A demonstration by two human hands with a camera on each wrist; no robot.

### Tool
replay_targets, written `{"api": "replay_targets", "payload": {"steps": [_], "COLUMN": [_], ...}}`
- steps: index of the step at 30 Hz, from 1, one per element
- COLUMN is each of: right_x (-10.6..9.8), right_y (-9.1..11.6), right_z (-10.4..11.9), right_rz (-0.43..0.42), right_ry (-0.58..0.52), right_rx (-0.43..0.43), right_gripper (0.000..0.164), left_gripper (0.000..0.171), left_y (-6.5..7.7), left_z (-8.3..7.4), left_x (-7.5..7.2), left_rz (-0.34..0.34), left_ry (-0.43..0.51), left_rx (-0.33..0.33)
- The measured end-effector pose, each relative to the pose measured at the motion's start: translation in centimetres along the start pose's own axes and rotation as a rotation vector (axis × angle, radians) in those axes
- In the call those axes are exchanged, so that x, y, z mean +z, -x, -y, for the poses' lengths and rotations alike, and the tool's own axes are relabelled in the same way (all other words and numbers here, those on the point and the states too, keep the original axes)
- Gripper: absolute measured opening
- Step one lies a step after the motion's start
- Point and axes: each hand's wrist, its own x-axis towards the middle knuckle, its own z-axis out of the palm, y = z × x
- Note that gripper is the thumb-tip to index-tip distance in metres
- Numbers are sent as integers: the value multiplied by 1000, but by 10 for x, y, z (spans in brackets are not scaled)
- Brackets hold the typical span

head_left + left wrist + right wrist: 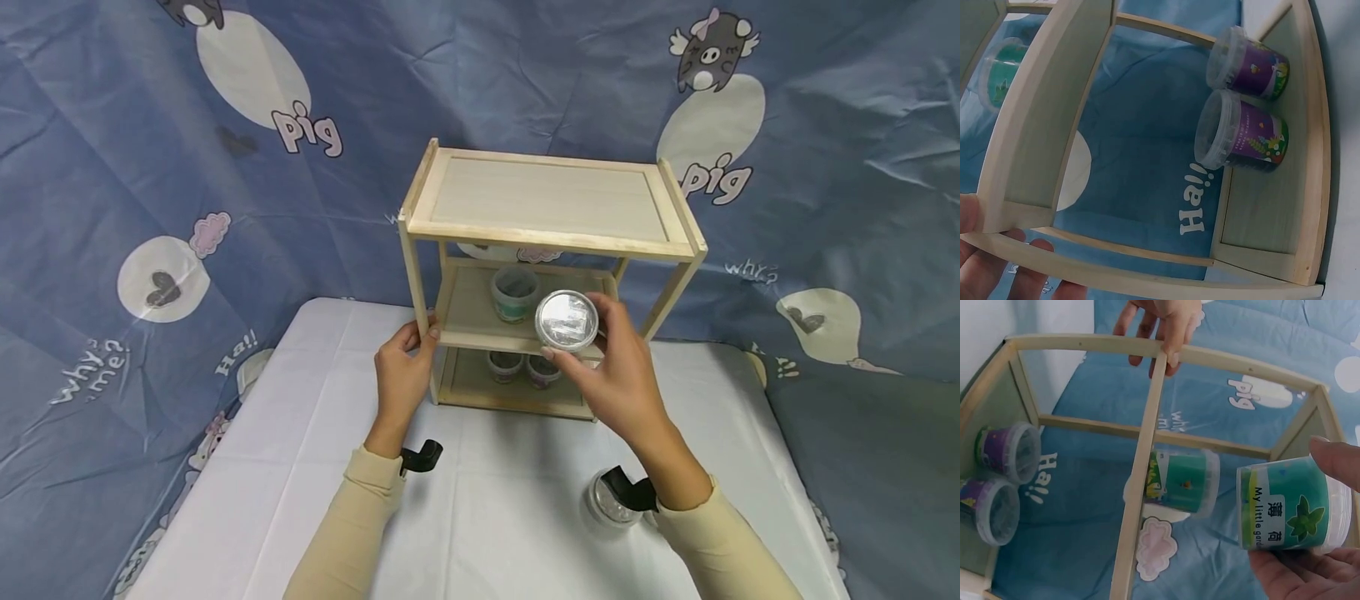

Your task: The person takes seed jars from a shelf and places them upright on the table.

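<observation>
A small wooden shelf rack (555,200) with three levels stands on the table. My left hand (401,375) grips its left front post at the middle board, thumb in front and fingers behind. My right hand (626,383) holds a clear plastic tub (1285,506) with a green mint-leaf label between thumb and fingers. That tub is in front of the middle level, its shiny round end facing the head camera. Another green-labelled tub (515,296) sits on the middle board (468,304). Two purple-labelled tubs (1260,134) stand side by side on the bottom board (1266,212).
A further clear container (611,504) stands on the white tablecloth (495,500), partly hidden by the right wrist's black camera mount (630,490). Behind the rack hangs a blue cloth (480,83) with pig prints.
</observation>
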Motion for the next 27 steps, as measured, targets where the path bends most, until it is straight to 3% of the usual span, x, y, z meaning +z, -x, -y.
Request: {"api": "replay_targets", "payload": {"steps": [12,27], "right_x": [-4,0], "right_y": [27,71], "right_z": [3,-6], "right_rz": [45,179], "right_ry": [-8,-1], "right_rx": [-15,16], "right_gripper": [82,87], "left_gripper": [23,24], "left_y": [0,-1], "left_z": [0,2], "left_x": [0,0], "left_rz": [5,3], "left_ry": [-6,-29], "left_rx": [4,16]}}
